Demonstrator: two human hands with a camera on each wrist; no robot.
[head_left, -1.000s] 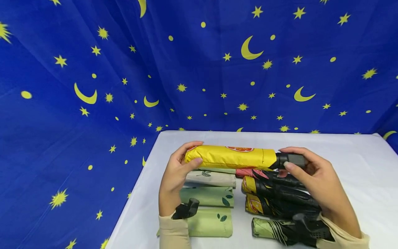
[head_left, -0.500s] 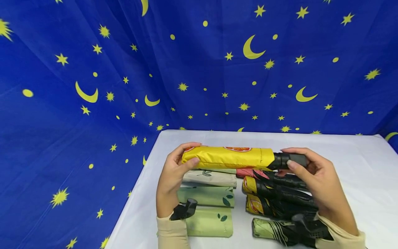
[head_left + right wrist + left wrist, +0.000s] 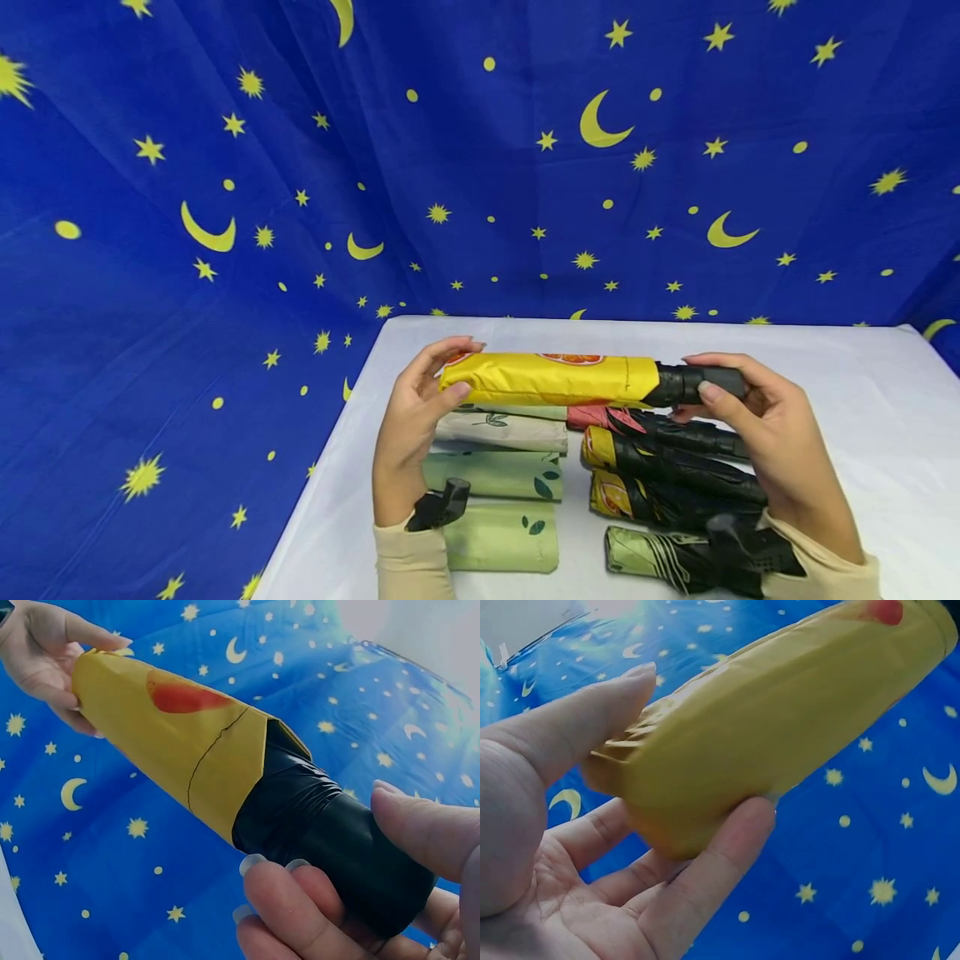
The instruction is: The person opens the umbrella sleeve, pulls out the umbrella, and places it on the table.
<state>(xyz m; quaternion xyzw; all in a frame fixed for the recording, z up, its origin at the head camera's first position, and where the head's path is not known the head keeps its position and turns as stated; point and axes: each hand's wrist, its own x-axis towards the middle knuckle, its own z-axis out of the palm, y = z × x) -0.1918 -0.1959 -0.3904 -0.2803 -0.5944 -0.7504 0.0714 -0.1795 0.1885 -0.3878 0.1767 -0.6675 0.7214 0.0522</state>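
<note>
Above the table, both hands hold a folded umbrella [image 3: 678, 385] level in its yellow sleeve [image 3: 555, 382], which has orange-slice prints. My left hand [image 3: 408, 421] grips the sleeve's left end; the left wrist view shows thumb and fingers on either side of the gathered yellow cloth [image 3: 757, 735]. At the other end, my right hand [image 3: 776, 433] holds the umbrella's black end between thumb and fingers. Black umbrella fabric [image 3: 281, 787] sticks out of the sleeve's mouth in the right wrist view. The rest of the umbrella is hidden inside the sleeve.
On the white table [image 3: 885, 433], a column of flat sleeves lies on the left, including a light green sleeve [image 3: 506, 537] and a whitish sleeve [image 3: 517, 431]. Several folded umbrellas lie on the right, among them a black-and-green umbrella [image 3: 652, 557]. A blue star-and-moon cloth [image 3: 480, 167] hangs behind.
The hands have drawn slightly apart, left hand leftward and right hand rightward. A little more of the black umbrella shows outside the yellow sleeve.
</note>
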